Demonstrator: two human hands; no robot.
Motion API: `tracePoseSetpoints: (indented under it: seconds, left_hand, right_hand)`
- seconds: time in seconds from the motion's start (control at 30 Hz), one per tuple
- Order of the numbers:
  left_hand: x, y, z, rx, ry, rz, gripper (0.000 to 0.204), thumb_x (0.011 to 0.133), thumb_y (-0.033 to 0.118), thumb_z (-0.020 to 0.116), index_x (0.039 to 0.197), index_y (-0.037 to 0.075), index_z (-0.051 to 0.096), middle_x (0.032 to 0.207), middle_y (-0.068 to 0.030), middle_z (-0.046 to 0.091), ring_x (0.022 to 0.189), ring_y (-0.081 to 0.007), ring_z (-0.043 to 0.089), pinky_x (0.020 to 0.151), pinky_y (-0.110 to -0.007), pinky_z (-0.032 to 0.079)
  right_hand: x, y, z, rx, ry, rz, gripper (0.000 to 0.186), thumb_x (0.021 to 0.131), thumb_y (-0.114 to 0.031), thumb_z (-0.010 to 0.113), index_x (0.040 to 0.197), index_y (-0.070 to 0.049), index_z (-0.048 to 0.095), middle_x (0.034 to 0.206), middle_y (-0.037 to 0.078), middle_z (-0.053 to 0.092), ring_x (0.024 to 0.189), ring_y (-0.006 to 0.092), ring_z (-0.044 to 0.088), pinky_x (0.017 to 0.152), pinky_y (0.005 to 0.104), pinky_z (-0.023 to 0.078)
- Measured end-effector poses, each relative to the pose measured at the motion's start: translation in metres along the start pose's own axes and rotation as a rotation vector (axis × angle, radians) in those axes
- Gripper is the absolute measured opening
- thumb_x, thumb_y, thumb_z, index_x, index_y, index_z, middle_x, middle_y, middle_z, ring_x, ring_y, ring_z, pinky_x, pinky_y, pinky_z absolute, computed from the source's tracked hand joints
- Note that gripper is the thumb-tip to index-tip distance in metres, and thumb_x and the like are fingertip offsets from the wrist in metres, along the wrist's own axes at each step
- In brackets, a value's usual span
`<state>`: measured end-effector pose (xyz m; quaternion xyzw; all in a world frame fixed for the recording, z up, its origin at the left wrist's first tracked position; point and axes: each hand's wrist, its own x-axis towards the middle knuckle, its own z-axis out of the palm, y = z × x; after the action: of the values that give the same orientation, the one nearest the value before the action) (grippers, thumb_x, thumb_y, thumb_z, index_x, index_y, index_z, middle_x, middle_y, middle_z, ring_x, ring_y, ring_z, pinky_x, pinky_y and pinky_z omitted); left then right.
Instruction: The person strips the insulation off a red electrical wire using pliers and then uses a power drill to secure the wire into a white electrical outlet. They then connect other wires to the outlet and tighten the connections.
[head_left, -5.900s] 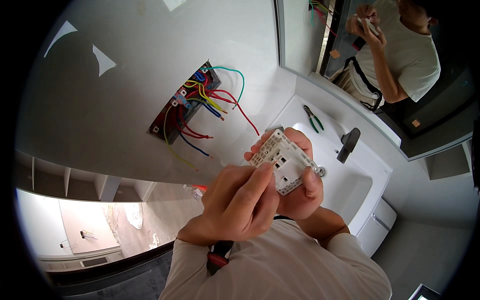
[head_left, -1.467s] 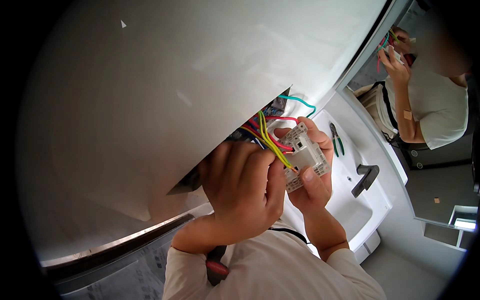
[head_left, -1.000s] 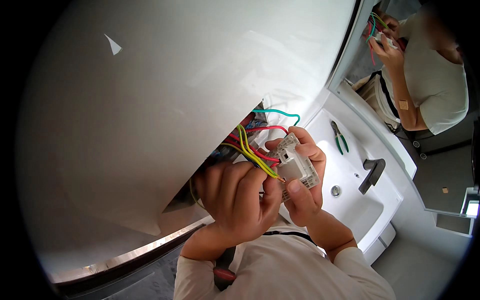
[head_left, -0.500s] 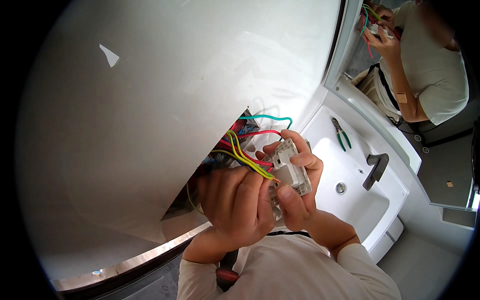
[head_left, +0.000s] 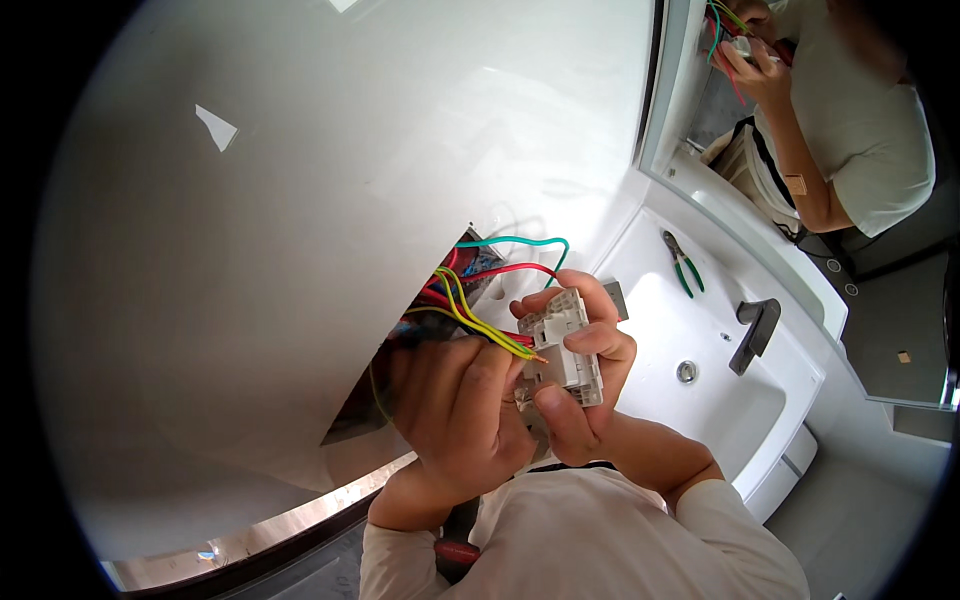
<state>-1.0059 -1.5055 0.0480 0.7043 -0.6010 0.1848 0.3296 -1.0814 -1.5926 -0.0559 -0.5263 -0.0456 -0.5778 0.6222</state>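
My right hand (head_left: pixel 590 390) grips a white plastic switch or socket plate (head_left: pixel 560 335), back showing, with fingers around its edges. Red wires (head_left: pixel 514 268) and yellow-green wires (head_left: pixel 462 305) run from the wall box (head_left: pixel 470 250) to it; a bare copper end lies over its back. A teal wire (head_left: pixel 530 239) loops above. My left hand (head_left: pixel 450 410) is closed beside the plate's left side, among the wires; what its fingertips pinch is hidden. A glossy white wall surface (head_left: pixel 250 280) fills the left.
A white sink (head_left: pixel 745 420) lies right, with green-handled pliers (head_left: pixel 685 270) on its back ledge and a dark faucet (head_left: pixel 755 335). A mirror (head_left: pixel 890 300) above reflects me. A grey object (head_left: pixel 614 302) sits behind my right hand.
Since 5.9 seconds ago, the loose wires have been brought onto the plate and my left hand has moved leftward beside the box. Over the last second, hands and plate shifted slightly down-left in view.
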Motion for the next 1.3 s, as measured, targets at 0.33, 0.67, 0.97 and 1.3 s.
tracePoseSetpoints:
  seconds: [0.33,0.67,0.97,1.3]
  left_hand:
    - [0.000,0.002,0.000,0.011,-0.010,0.023,0.020,0.084,-0.004,0.069,0.104,0.000,0.070,0.094,-0.0124,0.068,0.078,-0.0315,0.063,0.070,-0.038,0.049]
    - [0.001,0.003,0.005,0.068,-0.016,0.044,0.029,0.080,-0.006,0.062,0.108,-0.001,0.069,0.098,-0.0146,0.066,0.081,-0.0330,0.063,0.070,-0.039,0.051]
    - [0.008,0.006,0.009,0.052,-0.018,0.028,0.025,0.083,-0.004,0.060,0.105,-0.002,0.070,0.096,-0.0157,0.066,0.078,-0.0330,0.065,0.066,-0.037,0.053]
    - [-0.001,0.004,0.012,-0.116,0.089,-0.009,0.027,0.085,-0.013,0.059,0.107,-0.002,0.071,0.099,-0.0167,0.068,0.081,-0.0274,0.067,0.068,-0.032,0.054]
  right_hand:
    - [0.000,0.002,0.002,-0.002,0.028,-0.016,0.041,0.095,-0.016,0.062,0.128,-0.011,0.038,0.154,0.029,0.026,0.126,0.0340,0.050,0.105,0.0503,0.044]
    - [0.007,0.002,0.004,0.125,0.023,0.034,0.047,0.091,-0.013,0.065,0.130,-0.011,0.039,0.153,0.024,0.026,0.124,0.0290,0.047,0.105,0.0459,0.043]
    - [0.012,0.002,-0.007,0.172,-0.066,0.114,0.046,0.092,-0.010,0.064,0.130,-0.011,0.039,0.154,0.021,0.023,0.126,0.0281,0.045,0.106,0.0451,0.042]
    - [0.011,-0.003,0.004,0.210,0.025,0.108,0.045,0.091,-0.010,0.064,0.129,-0.011,0.040,0.155,0.021,0.023,0.128,0.0275,0.045,0.108,0.0441,0.041]
